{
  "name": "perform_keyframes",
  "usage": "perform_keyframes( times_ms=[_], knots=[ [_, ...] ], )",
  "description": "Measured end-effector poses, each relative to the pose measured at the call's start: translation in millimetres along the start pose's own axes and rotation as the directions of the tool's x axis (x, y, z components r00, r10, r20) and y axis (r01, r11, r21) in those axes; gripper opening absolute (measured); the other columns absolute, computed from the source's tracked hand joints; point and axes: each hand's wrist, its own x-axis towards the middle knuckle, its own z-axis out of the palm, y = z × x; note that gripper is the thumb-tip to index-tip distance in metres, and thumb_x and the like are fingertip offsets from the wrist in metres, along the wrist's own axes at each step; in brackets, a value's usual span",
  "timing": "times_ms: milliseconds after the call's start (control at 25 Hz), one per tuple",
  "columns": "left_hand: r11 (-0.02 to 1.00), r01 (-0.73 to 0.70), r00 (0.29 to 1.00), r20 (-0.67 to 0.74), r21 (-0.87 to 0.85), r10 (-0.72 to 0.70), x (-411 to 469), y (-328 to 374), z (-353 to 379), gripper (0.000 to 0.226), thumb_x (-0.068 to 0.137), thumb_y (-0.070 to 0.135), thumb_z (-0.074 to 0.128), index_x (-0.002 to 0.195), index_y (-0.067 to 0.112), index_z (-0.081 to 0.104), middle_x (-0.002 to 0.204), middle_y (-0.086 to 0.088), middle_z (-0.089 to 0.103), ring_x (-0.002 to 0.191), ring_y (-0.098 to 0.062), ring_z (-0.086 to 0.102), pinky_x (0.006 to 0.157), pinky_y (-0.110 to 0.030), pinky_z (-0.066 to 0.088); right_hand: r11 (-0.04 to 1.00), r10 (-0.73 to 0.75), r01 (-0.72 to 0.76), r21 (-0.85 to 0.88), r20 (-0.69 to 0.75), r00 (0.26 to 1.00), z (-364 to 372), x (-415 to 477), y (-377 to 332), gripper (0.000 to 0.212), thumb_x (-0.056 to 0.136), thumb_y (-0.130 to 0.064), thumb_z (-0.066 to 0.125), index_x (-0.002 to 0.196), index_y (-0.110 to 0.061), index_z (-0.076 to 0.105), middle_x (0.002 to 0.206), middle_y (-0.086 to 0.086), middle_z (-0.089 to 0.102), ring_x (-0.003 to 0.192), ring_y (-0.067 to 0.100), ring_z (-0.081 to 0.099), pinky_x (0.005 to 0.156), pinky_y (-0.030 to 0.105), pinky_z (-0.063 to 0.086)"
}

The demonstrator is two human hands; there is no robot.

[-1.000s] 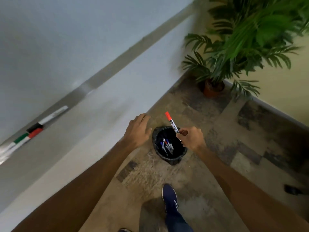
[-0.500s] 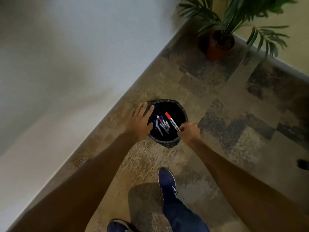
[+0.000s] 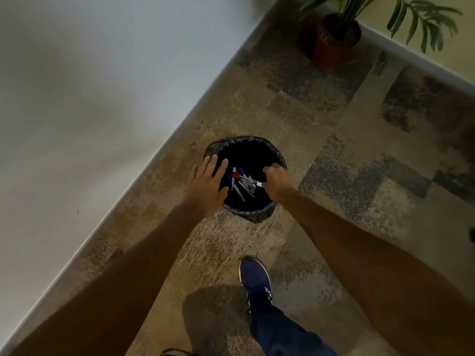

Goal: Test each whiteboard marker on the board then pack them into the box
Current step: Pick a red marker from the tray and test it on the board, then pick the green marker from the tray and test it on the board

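Reaching into a black-lined bin (image 3: pixel 245 147) on the floor (image 3: pixel 334 155), next to the wall (image 3: pixel 90 86). The right hand (image 3: pixel 276 179) is curled, its grip clamped on a marker (image 3: pixel 254 183) by the white tail end; the barrel points left, down into the bin opening. The left hand (image 3: pixel 205 186) is flat with fingers spread, its grip apart and empty, resting over the near-left rim. Whether it's actually pressing on the rim, can't tell.

A pile of markers (image 3: pixel 237 181) sits at the bin bottom, with blue and red caps visible. No proper box in view; this bin looks like the container in use. Whether it's a pack target or a reject bin for dead markers, can't tell from here.

Judgement: the step in hand is letting go of this marker into the bin.

How to do it well:
- lower the right hand until the marker is inside the rim, then release; don't toss it
- keep the barrel roughly parallel to the pile so it lies flat and doesn't stand on end
- the liner looks loose, so use the left hand to steady the rim and stop it folding in
- check the cap is seated first; this marker's cap end is too blurred to read

The shoe (image 3: pixel 255 278) is close to the bin, so mind kicking it. The potted plant (image 3: pixel 334 39) is well apart, no issue.
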Motion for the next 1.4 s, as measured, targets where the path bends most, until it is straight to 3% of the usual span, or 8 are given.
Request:
perform_keyframes(
  times_ms=[320, 600, 800, 1040, 1160, 1400],
  knots=[
    [0.994, 0.059, 0.997, -0.037, -0.090, -0.063, -35.9, 2.1, -39.9, 0.077, 0.103, 0.052, 0.036, 0.160, 0.023, -0.008, 0.168, -0.008, -0.009, 0.154, -0.023, -0.010, 0.125, -0.046, -0.002, 0.976, -0.186, 0.208, 0.070, -0.242, 0.952, -36.0, -55.5, -16.4, 0.042, 0.100, -0.026, 0.057, 0.138, -0.009, 0.051, 0.139, 0.013, 0.043, 0.110, 0.037, 0.058, 0.089, 0.048, 0.052],
    [0.973, 0.121, 0.959, -0.232, -0.197, -0.166, -143.0, 13.5, -153.3, 0.077, 0.103, 0.044, 0.043, 0.160, 0.018, -0.001, 0.168, -0.010, 0.000, 0.155, -0.024, 0.000, 0.125, -0.046, 0.004, 0.908, -0.349, 0.409, 0.095, -0.372, 0.860, -115.9, -150.9, -91.9, 0.039, 0.101, -0.029, 0.053, 0.137, -0.013, 0.053, 0.136, 0.010, 0.049, 0.093, 0.029, 0.063, 0.076, 0.042, 0.055],
    [0.945, 0.198, 0.901, -0.331, -0.261, -0.280, -248.2, 1.5, -235.7, 0.078, 0.102, 0.040, 0.046, 0.160, 0.018, -0.001, 0.168, -0.010, 0.003, 0.154, -0.024, 0.006, 0.125, -0.043, 0.004, 0.844, -0.471, 0.535, 0.028, -0.440, 0.765, -167.9, -231.2, -175.3, 0.034, 0.100, -0.023, 0.054, 0.132, -0.013, 0.056, 0.124, 0.008, 0.055, 0.082, 0.029, 0.062, 0.066, 0.040, 0.054],
    [0.886, 0.306, 0.792, -0.422, -0.348, -0.440, -372.2, -23.2, -310.3, 0.076, 0.102, 0.048, 0.042, 0.159, 0.028, -0.003, 0.168, -0.004, -0.001, 0.154, -0.024, 0.006, 0.124, -0.041, 0.001, 0.744, -0.567, 0.667, 0.042, -0.488, 0.663, -211.4, -317.2, -286.3, 0.032, 0.097, -0.017, 0.056, 0.129, -0.014, 0.062, 0.114, 0.004, 0.061, 0.083, 0.019, 0.063, 0.080, 0.038, 0.054],
    [0.852, 0.347, 0.722, -0.468, -0.392, -0.509, -433.1, -40.8, -339.8, 0.075, 0.102, 0.045, 0.045, 0.159, 0.027, 0.000, 0.168, -0.004, 0.002, 0.154, -0.025, 0.010, 0.124, -0.042, 0.006, 0.707, -0.600, 0.707, 0.036, -0.499, 0.625, -228.9, -359.1, -341.1, 0.030, 0.098, -0.019, 0.058, 0.127, -0.016, 0.063, 0.115, 0.002, 0.063, 0.074, 0.012, 0.062, 0.080, 0.035, 0.056],
    [0.796, 0.426, 0.636, -0.482, -0.430, -0.602, -536.4, -74.1, -378.4, 0.073, 0.102, 0.043, 0.046, 0.160, 0.021, 0.008, 0.168, -0.006, 0.005, 0.154, -0.029, 0.012, 0.123, -0.043, 0.010, 0.654, -0.669, 0.756, -0.017, -0.479, 0.568, -247.3, -426.4, -432.7, 0.027, 0.098, -0.022, 0.059, 0.124, -0.017, 0.066, 0.110, -0.001, 0.066, 0.076, 0.009, 0.062, 0.080, 0.031, 0.055]
  ],
)
